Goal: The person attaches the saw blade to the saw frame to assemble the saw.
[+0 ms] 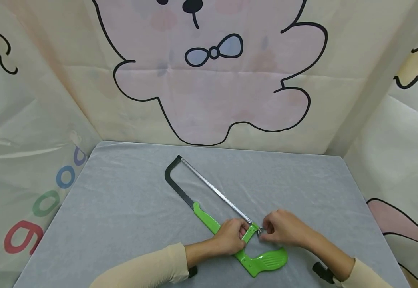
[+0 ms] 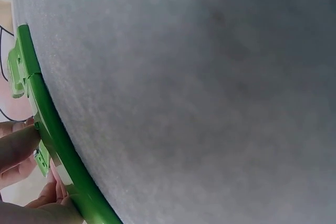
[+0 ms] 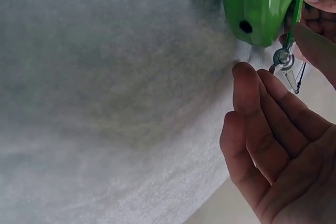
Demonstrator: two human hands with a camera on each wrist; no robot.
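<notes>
A hacksaw (image 1: 208,222) with a green handle and a black bow lies slantwise on the grey cloth, its handle end toward me. Its silver blade (image 1: 216,193) runs from the bow's far tip to a short green post near the handle. My left hand (image 1: 230,236) grips that post and lies across the green frame (image 2: 58,124). At the post's outer side, a metal wing nut (image 3: 283,59) sits at the blade's end. My right hand (image 1: 284,228) has its thumb and curled forefinger at this nut, pinching it. The other right fingers are bent beside it.
The table (image 1: 130,240) is covered with grey cloth. Pale curtains with cartoon drawings (image 1: 212,92) enclose its back and sides. Dark straps (image 1: 323,273) sit at the wrists, below beige sleeves (image 1: 148,267).
</notes>
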